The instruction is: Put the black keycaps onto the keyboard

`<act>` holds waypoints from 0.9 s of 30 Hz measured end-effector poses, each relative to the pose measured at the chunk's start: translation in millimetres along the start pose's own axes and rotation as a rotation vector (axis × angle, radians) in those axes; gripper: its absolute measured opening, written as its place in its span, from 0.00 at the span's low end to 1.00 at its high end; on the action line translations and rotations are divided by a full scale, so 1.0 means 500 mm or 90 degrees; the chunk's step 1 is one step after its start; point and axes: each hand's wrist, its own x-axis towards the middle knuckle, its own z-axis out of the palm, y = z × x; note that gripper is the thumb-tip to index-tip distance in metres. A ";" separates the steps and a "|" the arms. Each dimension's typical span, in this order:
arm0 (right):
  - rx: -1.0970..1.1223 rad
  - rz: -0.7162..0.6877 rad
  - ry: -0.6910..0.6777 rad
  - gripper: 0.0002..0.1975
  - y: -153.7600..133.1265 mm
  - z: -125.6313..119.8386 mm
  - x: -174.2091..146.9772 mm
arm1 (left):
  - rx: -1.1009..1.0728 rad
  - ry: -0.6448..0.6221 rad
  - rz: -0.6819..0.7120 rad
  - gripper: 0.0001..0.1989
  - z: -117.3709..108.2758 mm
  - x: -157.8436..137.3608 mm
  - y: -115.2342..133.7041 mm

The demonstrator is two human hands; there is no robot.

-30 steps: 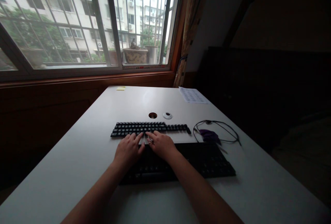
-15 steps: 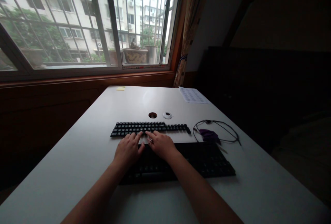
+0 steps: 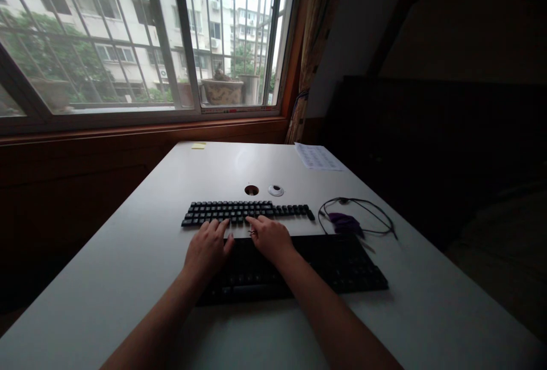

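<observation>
Touching keycaps: your hands are at the lowest row of black keycaps (image 3: 231, 208), which lie on the white worktop (image 3: 106, 267) at the centre of the frame.
Left hand: your left hand (image 3: 207, 244) is loosely spread, thumb apart from the forefinger, its fingertips at the lowest row; nothing shows in its grip.
Right hand: your right hand (image 3: 273, 239), with a ring (image 3: 252, 232) on one finger, stretches its forefinger to a cap in that row, the other fingers curled; you cannot tell whether it covers anything.
Keyboard: the black keyboard (image 3: 342, 264) lies at lower centre, just below the caps and partly hidden by your arms.
Rows done: the upper rows look settled, by judgement; they run close and fairly straight, with a narrower block reaching to the right.
Rows left: the lowest row is shorter and has your fingers on it, so it seems the unsettled part; the keyboard is too dark to tell how many caps it carries.
Count of main things: two hands, one keyboard, about four rows of caps; you cannot count single caps surely.
Count right of centre: one looped cable (image 3: 363, 200), one purple cloth (image 3: 346, 223), one thin pale strip (image 3: 368, 247).
Count above the caps: one round hole (image 3: 252, 190), one white disc (image 3: 276, 192), one printed sheet (image 3: 318, 158), one yellow note (image 3: 199, 146).
</observation>
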 end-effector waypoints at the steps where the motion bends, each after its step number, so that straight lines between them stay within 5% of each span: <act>1: -0.001 -0.001 -0.002 0.23 0.000 0.001 0.000 | 0.001 -0.001 0.000 0.19 0.000 0.000 0.000; 27: -0.008 -0.016 -0.014 0.23 -0.001 0.005 0.003 | 0.018 -0.016 -0.033 0.22 0.003 -0.002 0.001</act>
